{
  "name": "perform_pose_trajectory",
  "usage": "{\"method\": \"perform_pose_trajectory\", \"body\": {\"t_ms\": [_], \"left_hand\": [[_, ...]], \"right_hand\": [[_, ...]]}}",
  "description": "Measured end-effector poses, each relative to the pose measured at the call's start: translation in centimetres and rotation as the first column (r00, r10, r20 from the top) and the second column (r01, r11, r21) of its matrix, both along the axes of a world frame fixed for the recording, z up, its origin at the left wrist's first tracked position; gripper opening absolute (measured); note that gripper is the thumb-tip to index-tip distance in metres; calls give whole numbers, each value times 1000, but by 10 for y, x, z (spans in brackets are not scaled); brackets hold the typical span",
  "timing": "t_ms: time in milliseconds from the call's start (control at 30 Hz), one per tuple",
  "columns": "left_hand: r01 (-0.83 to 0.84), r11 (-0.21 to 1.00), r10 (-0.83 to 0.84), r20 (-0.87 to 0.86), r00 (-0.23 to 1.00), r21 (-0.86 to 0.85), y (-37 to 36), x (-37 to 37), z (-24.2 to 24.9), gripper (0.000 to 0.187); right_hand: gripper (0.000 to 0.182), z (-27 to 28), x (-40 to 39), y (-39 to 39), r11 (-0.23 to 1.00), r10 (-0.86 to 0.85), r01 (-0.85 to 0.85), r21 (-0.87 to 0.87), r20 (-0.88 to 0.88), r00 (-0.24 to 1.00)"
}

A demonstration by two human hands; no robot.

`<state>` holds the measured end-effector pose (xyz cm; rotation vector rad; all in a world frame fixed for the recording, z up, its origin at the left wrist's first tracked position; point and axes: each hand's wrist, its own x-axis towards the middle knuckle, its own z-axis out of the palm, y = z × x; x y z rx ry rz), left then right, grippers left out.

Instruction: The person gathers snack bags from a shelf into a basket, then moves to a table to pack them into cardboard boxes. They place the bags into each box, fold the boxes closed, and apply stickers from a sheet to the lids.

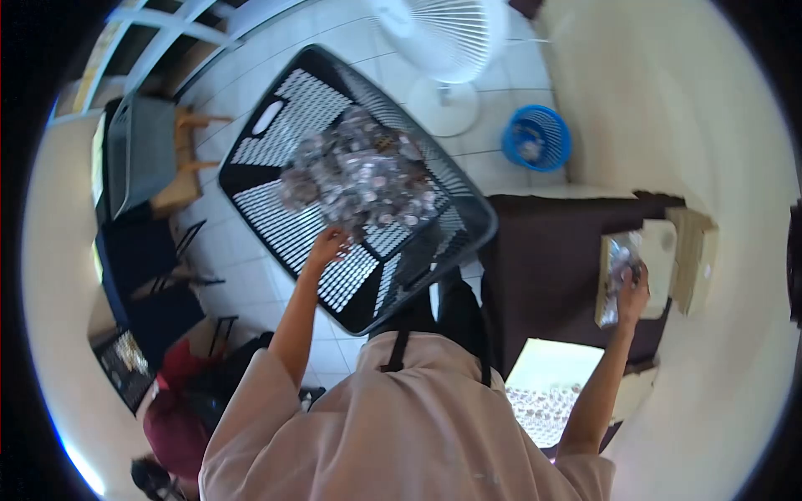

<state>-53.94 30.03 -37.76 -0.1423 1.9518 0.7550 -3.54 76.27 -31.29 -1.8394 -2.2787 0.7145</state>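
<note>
A large black plastic basket with slotted walls holds a heap of small clear plastic packets; their contents are too small to make out. My left hand is inside the basket at the near edge of the heap, fingers loosely apart, with nothing visible in them. On the right, my right hand reaches into a shallow cardboard box on the dark-covered table. Its fingers are closed on a clear packet with something dark in it, partly covered by the hand. More clear plastic lies in that box.
A white fan stands on the tiled floor beyond the basket, beside a blue bin. Near my right arm lies a white box with rows of small items. Chairs and a person in a maroon top are at left.
</note>
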Motion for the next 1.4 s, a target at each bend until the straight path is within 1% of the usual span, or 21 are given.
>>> {"method": "perform_pose_trajectory", "body": {"t_ms": [33,167,233,300,367,400,433,500,567,633,733,767,833,867,967,1033,1100,1167,1233,1367,1400], "left_hand": [[-18,999,15,-71,997,-45,4,-2,1,25],[70,958,-167,-344,924,-278,-7,-29,-32,26],[44,924,-290,-623,726,-379,-2,-37,-28,28],[-195,918,-111,-695,710,-346,-1,-52,-29,24],[-588,801,447,-541,712,-113,-5,-73,-36,25],[-760,645,747,-273,606,79,-7,-79,-36,30],[-895,403,905,63,421,190,-9,-85,-36,35],[-913,344,918,122,376,220,-5,-92,-41,36],[-927,137,954,205,218,350,-15,-98,-67,38],[-925,98,982,117,150,366,-25,-105,-91,41],[-883,427,858,-396,327,196,-13,-97,-82,21],[-883,424,861,-392,324,202,-10,-92,-73,21],[-718,694,484,-708,515,-48,-7,-88,-62,22],[-718,694,485,-708,513,-44,-7,-85,-57,22],[-464,846,52,-827,559,-261,8,-72,-14,26],[-397,889,19,-847,531,-229,11,-64,1,26],[-42,989,146,-894,423,141,17,-47,18,26],[-275,776,539,-370,757,568,52,-15,63,24],[-301,675,472,-81,878,673,79,17,96,22],[-202,520,233,90,968,830,134,83,142,26],[-232,548,187,152,971,804,151,100,164,24]], "right_hand": [[43,1,-6,-5,999,-23,18,43,110,994],[47,-13,-1,-7,970,42,-73,233,134,990],[48,-3,-13,-12,974,-40,7,228,139,990],[49,-3,-15,-13,988,-8,-19,153,175,984],[52,-4,-10,-11,967,-40,1,253,149,988],[54,-6,-9,-10,977,7,-36,212,136,991],[54,-7,-7,-10,977,12,-41,210,136,991],[52,-5,-7,-9,977,16,-51,208,170,985],[52,-5,2,-6,958,15,-67,279,184,983],[51,2,5,-3,932,15,-89,351,208,978],[49,27,-4,-9,954,-45,-25,298,225,973],[49,32,-6,-11,952,-44,-26,304,221,974],[48,39,-10,-14,965,-42,8,262,127,991],[48,42,-13,-16,964,-43,9,264,124,991],[45,56,-37,-25,957,12,-39,287,95,995],[43,76,-69,-38,945,94,-91,315,4,996],[36,102,-118,-64,962,131,-96,254,-124,984],[30,122,-164,-92,954,277,-238,183,-236,931],[32,129,-201,-118,940,330,-337,63,-429,841],[59,149,-246,-163,838,449,-545,18,-592,670],[63,148,-248,-169,817,475,-575,38,-611,633]]}}
